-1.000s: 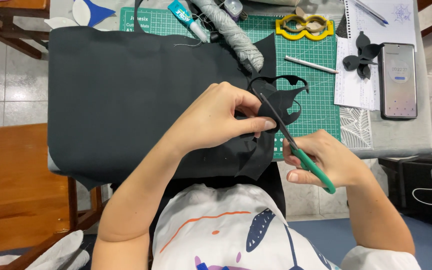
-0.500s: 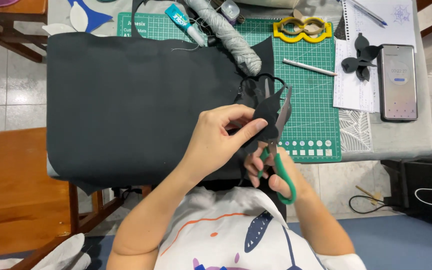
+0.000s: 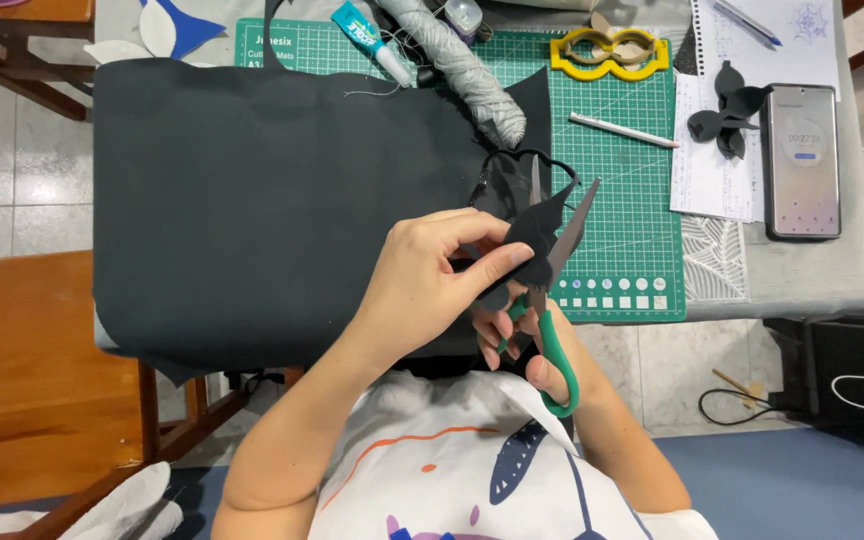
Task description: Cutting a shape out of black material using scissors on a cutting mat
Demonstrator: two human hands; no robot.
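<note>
The left hand (image 3: 422,290) pinches a small black cut piece (image 3: 530,245) between thumb and fingers; the piece looks soft and matte, like felt or foam, with pointed, leaf-like edges. It is held above the lower left part of the green cutting mat (image 3: 632,200), just beside the large black sheet (image 3: 272,200). The right hand (image 3: 537,345) is closed around the green plastic handles of the scissors (image 3: 549,290), with fingers through the loops. The metal blades are open in a narrow V and point away from the body, one on each side of the black piece, so the piece sits between them.

The black sheet is wide, flat and dull, and it covers the left part of the mat. The mat has a white grid of lines. On the far edge of the mat lies a yellow mask-shaped frame (image 3: 609,52), glossy and curved. Left of it lie a grey wrapped roll (image 3: 462,70) and a glue tube (image 3: 370,38) with a white tip. A thin white pen (image 3: 624,130) lies on the mat, right of the roll. Right of the mat, small black petal shapes (image 3: 724,110) rest on white paper, and beside them lies a phone (image 3: 801,160).
</note>
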